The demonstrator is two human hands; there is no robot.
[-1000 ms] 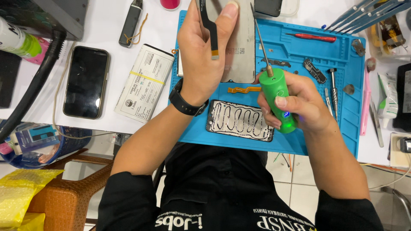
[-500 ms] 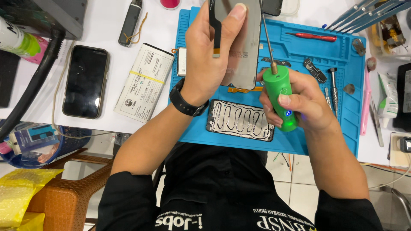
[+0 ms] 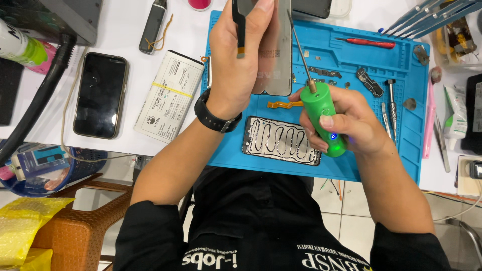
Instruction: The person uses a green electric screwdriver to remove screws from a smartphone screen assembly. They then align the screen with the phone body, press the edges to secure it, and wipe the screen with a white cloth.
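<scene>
My left hand (image 3: 241,55) holds a grey phone body (image 3: 275,55) upright over the blue work mat (image 3: 331,45), with a black flex strip dangling by the fingers. My right hand (image 3: 346,123) grips a green electric screwdriver (image 3: 321,115); its thin bit points up toward the phone body's right edge. Below the hands, a phone frame with wavy glue lines (image 3: 281,141) lies flat on the mat. An orange flex cable (image 3: 283,104) lies just above that frame.
A black phone (image 3: 100,95) and a white paper packet (image 3: 168,95) lie left of the mat. Small parts, a red screwdriver (image 3: 366,43) and metal bits sit on the mat's right side. Tweezers (image 3: 427,12) stand top right. A black hose (image 3: 40,95) crosses at left.
My left hand has lifted the phone body higher and further up the view. The green screwdriver has stayed close beside it, its bit still near the right edge.
</scene>
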